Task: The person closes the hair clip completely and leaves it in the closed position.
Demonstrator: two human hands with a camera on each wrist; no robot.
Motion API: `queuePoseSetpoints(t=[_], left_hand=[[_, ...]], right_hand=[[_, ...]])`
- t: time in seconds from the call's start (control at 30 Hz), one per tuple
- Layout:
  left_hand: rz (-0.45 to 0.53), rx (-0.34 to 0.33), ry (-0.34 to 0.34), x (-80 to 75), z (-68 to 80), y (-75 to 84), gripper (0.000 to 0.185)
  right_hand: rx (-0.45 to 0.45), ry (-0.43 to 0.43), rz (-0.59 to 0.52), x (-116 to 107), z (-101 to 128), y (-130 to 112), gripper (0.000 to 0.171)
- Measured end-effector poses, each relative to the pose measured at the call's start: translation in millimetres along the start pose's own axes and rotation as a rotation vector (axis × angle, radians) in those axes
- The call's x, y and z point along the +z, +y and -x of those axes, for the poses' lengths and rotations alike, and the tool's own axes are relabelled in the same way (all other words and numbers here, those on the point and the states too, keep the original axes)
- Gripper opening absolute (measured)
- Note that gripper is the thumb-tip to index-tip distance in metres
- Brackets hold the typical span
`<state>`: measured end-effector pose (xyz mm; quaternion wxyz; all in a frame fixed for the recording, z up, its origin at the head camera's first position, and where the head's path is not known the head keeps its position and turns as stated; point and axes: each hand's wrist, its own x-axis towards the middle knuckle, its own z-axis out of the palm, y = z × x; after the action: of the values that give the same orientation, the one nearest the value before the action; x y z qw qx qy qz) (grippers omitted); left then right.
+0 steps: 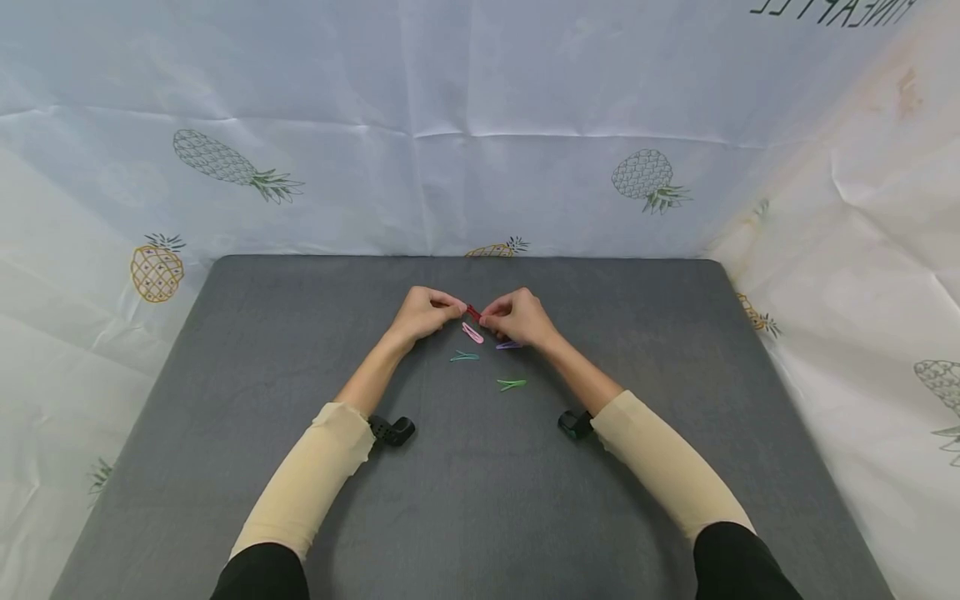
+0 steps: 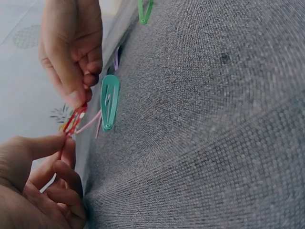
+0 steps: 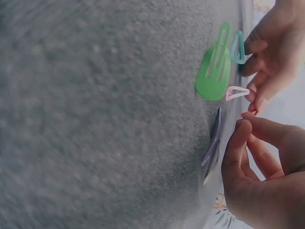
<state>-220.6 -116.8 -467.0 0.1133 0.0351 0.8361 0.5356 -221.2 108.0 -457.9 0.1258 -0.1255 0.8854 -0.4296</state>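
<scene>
Both hands are pinching the red clip (image 1: 474,312) above the mat (image 1: 480,500): left hand (image 1: 424,312) gripping its 9 o'clock end, right hand (image 1: 517,317) its 3 o'clock end. Pink clip (image 1: 472,333), teal clip (image 1: 464,357) and green clip (image 1: 512,384) are lying toward 6 o'clock.

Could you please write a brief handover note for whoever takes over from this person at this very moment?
Left hand and right hand: each pinches one end of the small red snap hair clip, held just above the grey cloth-covered table.
Lying loose on the cloth: pink snap clip, teal snap clip, green snap clip, and a lilac clip partly under the right hand.
Done: only the red clip is lifted.
Left: the other four clips lie untouched; whether the red clip is snapped open or closed cannot be told.
</scene>
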Motion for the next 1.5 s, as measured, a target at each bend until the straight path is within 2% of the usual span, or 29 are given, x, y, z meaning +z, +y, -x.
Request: queuePoseSetpoints(t=[0.27,0.53,0.7,1.03,1.27,1.5], left_hand=[[0.028,-0.007,-0.002,-1.4,0.6,4.6,0.025],[0.071,0.023,-0.02,-1.6,-0.9,8.1,0.028],[0.089,0.018,-0.011,-0.5,-0.5,11.3,0.025],[0.084,0.041,-0.018,1.3,0.4,18.5,0.02],[0.094,0.035,-0.03,1.4,1.8,19.0,0.02],[0.087,0.035,0.0,3.1,0.8,15.1,0.021]], right_hand=[[-0.046,0.009,0.025,-9,-2,-3,0.015],[-0.08,0.017,0.027,-13,-2,-5,0.016],[-0.08,0.03,0.003,-14,-2,-5,0.017],[-0.059,0.004,-0.13,-14,-2,-4,0.022],[-0.081,-0.025,-0.155,-13,-1,-4,0.022],[-0.077,-0.011,-0.151,-12,-1,-3,0.02]])
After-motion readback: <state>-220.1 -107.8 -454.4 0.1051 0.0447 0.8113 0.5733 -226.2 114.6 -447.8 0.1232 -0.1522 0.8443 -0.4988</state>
